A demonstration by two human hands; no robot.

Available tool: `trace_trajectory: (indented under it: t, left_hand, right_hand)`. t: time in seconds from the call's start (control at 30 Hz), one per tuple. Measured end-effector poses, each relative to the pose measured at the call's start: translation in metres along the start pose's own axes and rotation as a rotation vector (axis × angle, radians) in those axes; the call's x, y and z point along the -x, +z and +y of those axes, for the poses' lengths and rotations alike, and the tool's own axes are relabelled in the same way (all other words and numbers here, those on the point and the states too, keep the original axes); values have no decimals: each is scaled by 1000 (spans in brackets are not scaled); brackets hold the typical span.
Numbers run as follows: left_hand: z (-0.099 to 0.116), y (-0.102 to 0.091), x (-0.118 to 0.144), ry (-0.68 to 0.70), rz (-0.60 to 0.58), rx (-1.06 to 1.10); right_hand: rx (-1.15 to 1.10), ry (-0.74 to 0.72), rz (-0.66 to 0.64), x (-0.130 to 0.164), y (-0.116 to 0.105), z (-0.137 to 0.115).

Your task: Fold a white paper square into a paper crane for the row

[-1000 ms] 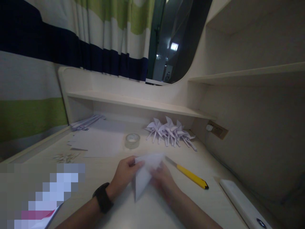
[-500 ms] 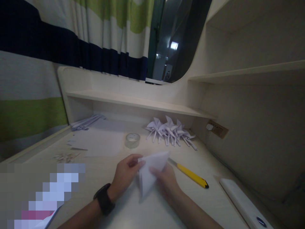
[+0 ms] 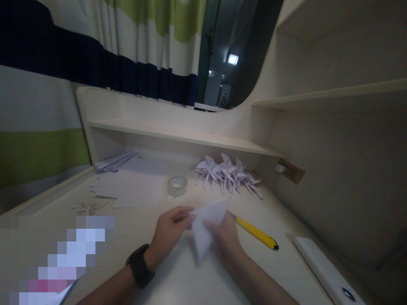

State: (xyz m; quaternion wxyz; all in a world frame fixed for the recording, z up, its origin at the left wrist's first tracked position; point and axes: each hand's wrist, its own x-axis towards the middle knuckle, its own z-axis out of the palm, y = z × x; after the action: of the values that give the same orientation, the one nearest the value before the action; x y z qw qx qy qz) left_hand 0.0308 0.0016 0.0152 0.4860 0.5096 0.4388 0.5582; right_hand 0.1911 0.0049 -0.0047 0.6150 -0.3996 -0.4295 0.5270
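A folded sheet of white paper [image 3: 203,243] is held above the desk between both hands, one pointed corner up to the right and another hanging down. My left hand [image 3: 173,226], with a black watch on its wrist, pinches the paper's left edge. On the other side, my right hand [image 3: 227,237] is closed on the paper, thumb on its near face and fingers hidden behind. Just right of that hand lies a yellow utility knife [image 3: 256,233], its blade end partly behind the fingers. The paper is slightly blurred.
A roll of clear tape [image 3: 177,186] stands behind the hands. Several paper pinwheels [image 3: 225,171] are heaped at the back, under the shelf [image 3: 178,134]. White sheets [image 3: 136,182], paper strips [image 3: 119,162] and small sticks [image 3: 87,208] lie left. A long white object [image 3: 324,269] is at right.
Both hands have shifted slightly right with the paper. The paper has turned a little, and its upper right corner now points higher. The knife and other items stay where they were.
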Motion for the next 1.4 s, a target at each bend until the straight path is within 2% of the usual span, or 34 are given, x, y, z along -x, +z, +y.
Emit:
trace_trajectory:
  t: [0.23, 0.4, 0.6, 0.8, 1.03, 1.4]
  left_hand:
    - [1, 1, 1, 26, -20, -4]
    - [1, 2, 3, 34, -7, 8]
    - [0, 1, 4, 41, -28, -9]
    - [-3, -1, 3, 63, -38, -44]
    - [1, -3, 3, 46, -31, -73]
    - [-8, -5, 4, 187, -46, -178]
  right_hand:
    - [40, -71, 32, 1, 1, -5]
    - [9, -56, -6, 2, 0, -7]
    - [57, -41, 24, 3, 2, -12]
    - [4, -52, 1, 2, 0, -7]
    - [-52, 31, -20, -10, -13, -24]
    - [-52, 28, -21, -26, -31, -30]
